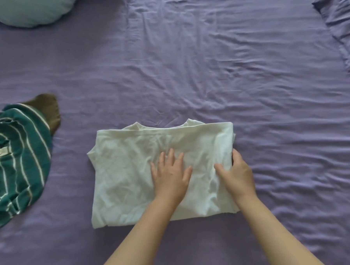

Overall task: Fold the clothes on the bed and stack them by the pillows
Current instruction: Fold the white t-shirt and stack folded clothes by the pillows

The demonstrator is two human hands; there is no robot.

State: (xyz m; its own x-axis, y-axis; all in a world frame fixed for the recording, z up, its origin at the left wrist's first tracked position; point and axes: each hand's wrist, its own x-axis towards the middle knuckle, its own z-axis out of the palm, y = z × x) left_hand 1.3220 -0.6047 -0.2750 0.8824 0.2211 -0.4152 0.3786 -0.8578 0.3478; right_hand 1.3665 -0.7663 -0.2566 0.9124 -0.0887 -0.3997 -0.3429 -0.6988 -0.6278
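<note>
**White shirt half folded, one edge gripped**

A white shirt [151, 170] is laid flat on the purple sheet [249, 88] near the lower middle of the bed, already folded into a rough rectangle with the collar at its far edge. The cloth is judged to be light, thin and limp: it is creased all over, will not hold a shape by itself, and is likely to slide apart if lifted by one corner. It would best be taken by a folded edge with one hand while the middle is pinned by the other.

The left hand [170, 173] is spread flat, fingers straight, and is pressed on the shirt's centre; nothing is held by it. The right hand [236, 172] is placed at the shirt's right edge, with the thumb on top and the fingers curled round the side, so that the edge is pinched.

A green striped garment [19, 160] is left crumpled well to the left, with a brown garment [49, 110] partly under it. A pale pillow [25, 10] is seen at the far left corner, well apart from the shirt.
</note>
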